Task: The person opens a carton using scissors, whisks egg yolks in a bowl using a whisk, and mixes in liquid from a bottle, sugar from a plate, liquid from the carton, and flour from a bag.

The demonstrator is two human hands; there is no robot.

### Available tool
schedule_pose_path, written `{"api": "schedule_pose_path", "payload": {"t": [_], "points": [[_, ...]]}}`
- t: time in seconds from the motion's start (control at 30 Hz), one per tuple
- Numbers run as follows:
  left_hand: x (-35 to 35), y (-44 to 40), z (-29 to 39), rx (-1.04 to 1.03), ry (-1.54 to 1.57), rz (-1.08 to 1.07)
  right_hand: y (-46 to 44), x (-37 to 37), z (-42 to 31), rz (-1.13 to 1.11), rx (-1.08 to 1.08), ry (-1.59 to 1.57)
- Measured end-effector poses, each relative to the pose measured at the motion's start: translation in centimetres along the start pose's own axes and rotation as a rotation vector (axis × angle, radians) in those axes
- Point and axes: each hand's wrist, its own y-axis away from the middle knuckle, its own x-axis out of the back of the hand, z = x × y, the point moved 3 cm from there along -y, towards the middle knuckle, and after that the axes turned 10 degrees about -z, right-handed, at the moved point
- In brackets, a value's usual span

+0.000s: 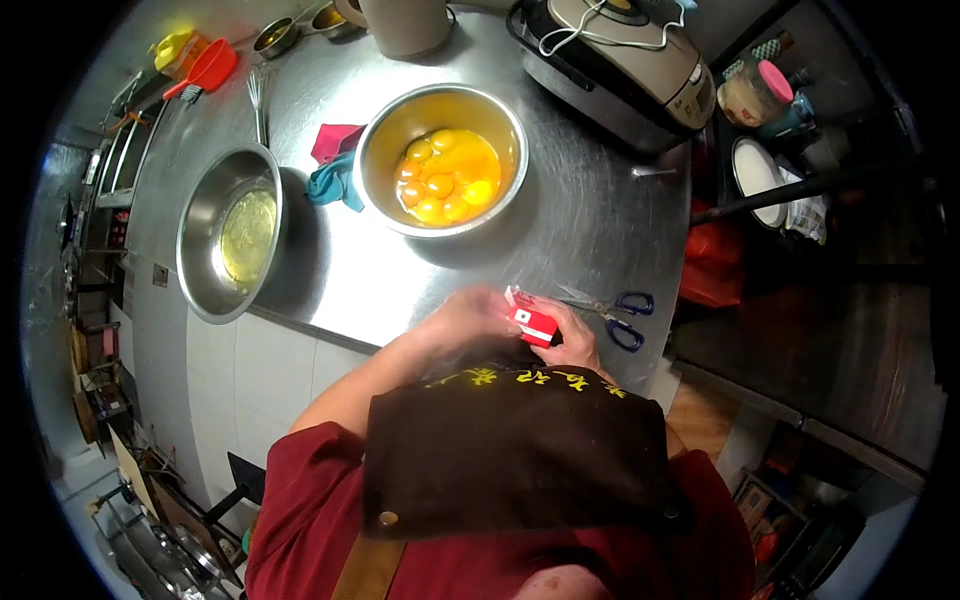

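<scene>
A small red and white packet (535, 325) is held close to the apron at the table's front edge. My right hand (572, 340) has its fingers wrapped round the packet's right side. At its left side is my left hand (475, 318), blurred, with its fingertips near the packet's top corner; its grip cannot be made out. Blue-handled scissors (622, 318) lie just right of the hands. Beyond them stands a steel bowl (370, 190) holding several egg yolks (440, 185). Farther left, another steel bowl (190, 235) contains clear yellowish liquid (248, 235).
A whisk (259, 105), a red scoop (211, 66) and red and teal cloths (338, 180) lie on the steel table (580, 235). A large cooker (620, 75) with a white cord stands at the back right. Dark shelving (840, 185) rises on the right.
</scene>
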Motion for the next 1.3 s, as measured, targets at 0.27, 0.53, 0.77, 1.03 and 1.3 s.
{"api": "schedule_pose_path", "payload": {"t": [0.27, 0.53, 0.77, 1.03, 1.3], "points": [[0.0, 0.8, 0.7, 0.074, 0.057, -0.021, -0.6, 0.2, -1.1, 0.009, 0.027, 0.049], [0.3, 0.2, -0.1, 0.077, 0.069, -0.121, -0.2, 0.1, -0.9, -0.052, 0.025, 0.092], [1.1, 0.0, 0.8, 0.06, -0.223, 0.035, 0.1, -0.4, -0.5, -0.019, -0.032, 0.26], [1.0, -0.6, 0.7, -0.338, -0.149, 0.063, -0.8, -0.7, 0.0, -0.41, -0.363, -0.235], [-0.2, 1.0, 0.2, -0.376, -0.625, 0.205, 3.7, 5.1, 2.9, -0.152, -0.41, 0.647]]}}
